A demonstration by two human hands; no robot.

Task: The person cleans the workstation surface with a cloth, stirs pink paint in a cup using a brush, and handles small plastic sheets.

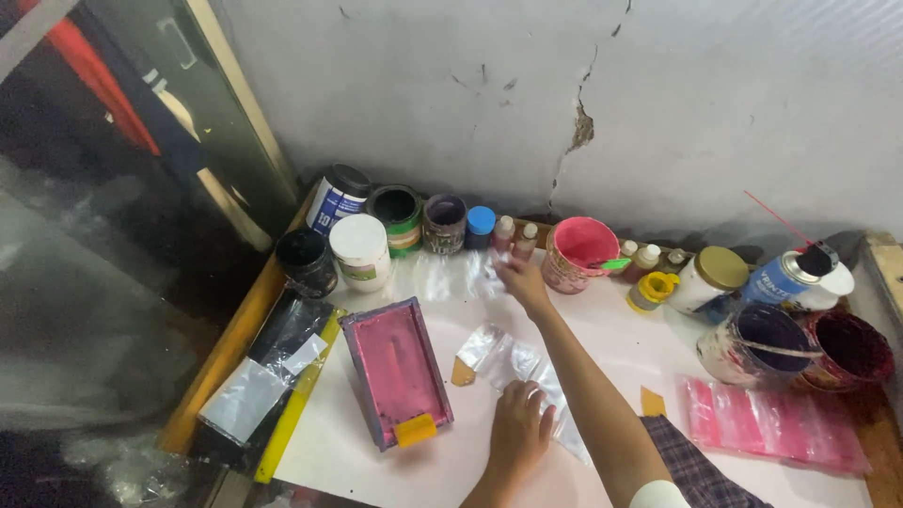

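**Hands on clear plastic at a paint-cluttered table**

Low in the middle of the frame, the left hand [519,428] lies flat, fingers spread, pressing down on a crumpled sheet of clear plastic film [508,362] that lies on the white tabletop [376,461]. The right hand [522,280] reaches up toward the centre of the frame, fingers loosely apart, touching a second clear plastic piece [451,277] lying just below the row of jars; whether it grips that piece cannot be told. The two hands are well apart, the right forearm crossing over the film.

Left of the hands sits a small rectangular printing frame with a pink-stained mesh [395,369], a yellow scraper [415,429] resting at its lower end. Further left lie a black and silver foil bag [268,376] and a yellow strip [296,404].

Along the cracked grey wall [527,94] stand a white-lidded tub [360,249], a black pot [306,261], a green-rimmed tin [397,216] and a pink-stained cup [578,252]. At the right of the frame are a gold-lidded jar [712,277], a blue spray can [788,275], a dark red pot [851,350] and a stack of pink plastic bags [771,423].
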